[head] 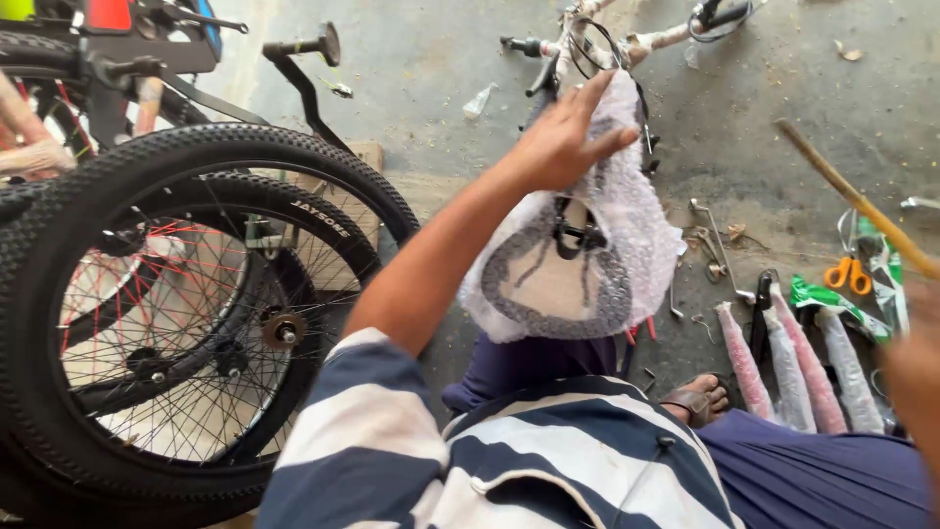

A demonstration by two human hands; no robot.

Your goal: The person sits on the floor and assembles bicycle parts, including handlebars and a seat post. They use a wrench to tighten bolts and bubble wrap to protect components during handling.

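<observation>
My left hand (563, 142) lies flat, fingers spread, on top of a bicycle part wrapped in white bubble wrap (627, 245), which stands in front of my knees. Black fittings show through the wrap. Beyond it are the wrapped handlebars (587, 39) of a bicycle. My right hand (916, 367) is a blur at the right edge. A thin brown stick (852, 201) slants down toward it; whether the hand grips the stick cannot be made out.
Two black-tyred spoked wheels (196, 294) stand close on the left, with more bicycle frames behind them. On the concrete floor to the right lie orange scissors (849, 274), several wrapped tubes (783, 367), small metal tools (710, 240) and green packaging (822, 299). My sandalled foot (697, 400) is below.
</observation>
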